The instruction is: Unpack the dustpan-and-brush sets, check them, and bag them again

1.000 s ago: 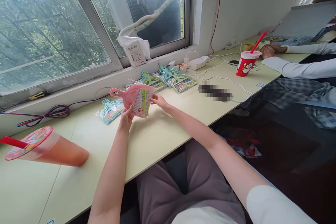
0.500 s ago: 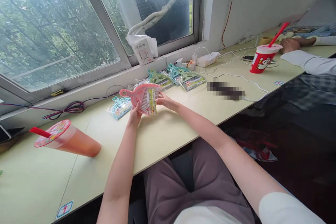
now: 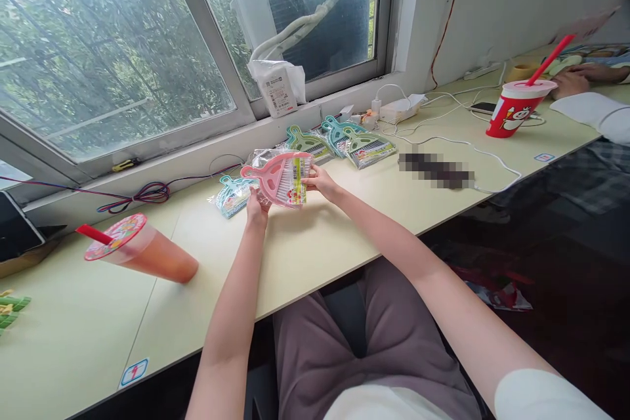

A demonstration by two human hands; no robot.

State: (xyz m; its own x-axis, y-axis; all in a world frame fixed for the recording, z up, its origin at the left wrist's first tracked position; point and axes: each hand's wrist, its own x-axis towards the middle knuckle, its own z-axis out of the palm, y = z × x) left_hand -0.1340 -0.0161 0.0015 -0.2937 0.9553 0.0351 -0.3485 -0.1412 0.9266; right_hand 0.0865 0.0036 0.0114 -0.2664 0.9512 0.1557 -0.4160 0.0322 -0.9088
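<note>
A pink dustpan and brush set (image 3: 281, 177), wrapped in clear plastic with a yellow-green label, is held above the table between both my hands. My left hand (image 3: 258, 207) grips its lower left side near the handle. On the label side, my right hand (image 3: 322, 184) pinches the right edge. Just behind and left lies a light blue packaged dustpan set (image 3: 232, 195), partly hidden by the pink one. Farther back, green and blue packaged sets (image 3: 339, 134) lie overlapping by the window wall, with another green set (image 3: 367, 146) in front.
A cup of orange drink (image 3: 157, 252) with a red straw stands at left, and a red cup (image 3: 514, 111) at right. A tissue pack (image 3: 278, 92) leans by the window. Bundled cable (image 3: 150, 193), a white cord (image 3: 497, 157) and a blurred dark object (image 3: 436, 170) lie around. Another person's hands (image 3: 581, 79) rest at far right.
The view has shifted left, so most things sit farther right. The pink dustpan set has turned slightly, its label facing me more. Both hands keep their hold.
</note>
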